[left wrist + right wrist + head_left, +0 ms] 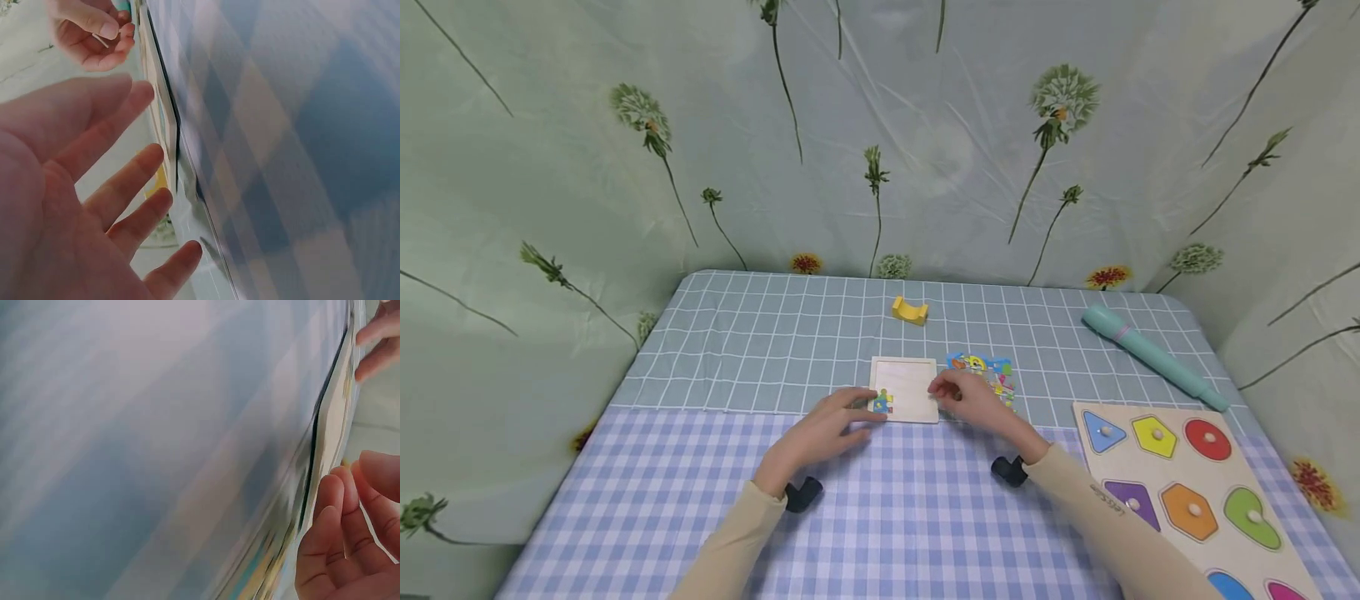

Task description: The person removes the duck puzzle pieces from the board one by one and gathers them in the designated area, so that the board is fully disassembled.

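Observation:
A square wooden puzzle tray [912, 382] lies mid-table, with joined colourful jigsaw pieces [882, 403] in its lower left corner. My left hand [833, 425] is at the tray's left side, fingers extended and spread, the fingertips by those pieces. In the left wrist view its palm [75, 187] holds nothing. Over the tray's right edge, my right hand [966, 398] pinches a small puzzle piece [100, 40], seen edge-on as a thin pale line in the left wrist view; its picture is hidden. Loose jigsaw pieces [977, 362] lie right of the tray, partly behind the right hand.
Behind the tray stands a yellow curved block [910, 312]. A long teal stick-like object [1157, 358] lies at the back right. The wooden shape board [1123, 462] with knobbed pieces covers the front right. A floral curtain [880, 125] hangs around the table.

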### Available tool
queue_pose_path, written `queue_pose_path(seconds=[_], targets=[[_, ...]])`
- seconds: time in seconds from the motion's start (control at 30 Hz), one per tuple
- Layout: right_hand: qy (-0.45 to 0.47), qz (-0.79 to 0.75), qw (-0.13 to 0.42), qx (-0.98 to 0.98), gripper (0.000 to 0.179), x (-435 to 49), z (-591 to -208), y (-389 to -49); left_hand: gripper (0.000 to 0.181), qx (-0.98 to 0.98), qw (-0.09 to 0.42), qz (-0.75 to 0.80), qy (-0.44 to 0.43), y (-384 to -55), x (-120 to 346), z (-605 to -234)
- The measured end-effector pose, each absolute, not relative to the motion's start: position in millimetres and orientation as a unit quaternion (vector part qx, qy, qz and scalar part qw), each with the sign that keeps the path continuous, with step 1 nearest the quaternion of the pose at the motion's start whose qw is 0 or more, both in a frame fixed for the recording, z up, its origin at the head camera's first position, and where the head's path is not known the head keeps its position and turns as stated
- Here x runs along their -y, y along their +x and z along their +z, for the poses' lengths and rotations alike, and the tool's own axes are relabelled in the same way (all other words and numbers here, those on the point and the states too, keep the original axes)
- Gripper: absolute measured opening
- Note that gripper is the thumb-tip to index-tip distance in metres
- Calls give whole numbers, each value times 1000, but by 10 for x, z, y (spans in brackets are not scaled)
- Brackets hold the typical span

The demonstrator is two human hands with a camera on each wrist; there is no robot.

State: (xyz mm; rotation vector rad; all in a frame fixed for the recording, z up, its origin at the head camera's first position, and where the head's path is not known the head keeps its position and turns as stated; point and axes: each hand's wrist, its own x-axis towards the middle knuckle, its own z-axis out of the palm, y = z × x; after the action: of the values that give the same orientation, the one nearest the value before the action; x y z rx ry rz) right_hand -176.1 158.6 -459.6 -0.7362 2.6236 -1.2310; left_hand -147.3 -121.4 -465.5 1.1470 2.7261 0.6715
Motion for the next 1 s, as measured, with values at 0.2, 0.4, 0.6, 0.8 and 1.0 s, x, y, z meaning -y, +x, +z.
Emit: queue_pose_path(seconds=[0.2, 0.4, 0.6, 0.8, 1.0], targets=[[-255, -412, 96, -869, 23, -1249, -4576, -1782, 33, -901, 85, 203, 374, -1480, 1271, -4656], [-253, -400, 103, -875, 27, -980, -4575, -1802, 33, -899, 85, 208, 377, -1477, 1279, -4672], [-237, -392, 103, -883, 24, -838, -4609, -1817, 32, -900, 87, 211, 372, -1476, 1281, -4684], [-235, -393, 83, -885, 21, -806, -4625, -1819, 32, -899, 91, 215, 370, -1478, 1269, -4667], [-237, -408, 60, -880, 20, -793, -4642, -1830, 31, -899, 88, 215, 372, -1471, 1268, -4646]])
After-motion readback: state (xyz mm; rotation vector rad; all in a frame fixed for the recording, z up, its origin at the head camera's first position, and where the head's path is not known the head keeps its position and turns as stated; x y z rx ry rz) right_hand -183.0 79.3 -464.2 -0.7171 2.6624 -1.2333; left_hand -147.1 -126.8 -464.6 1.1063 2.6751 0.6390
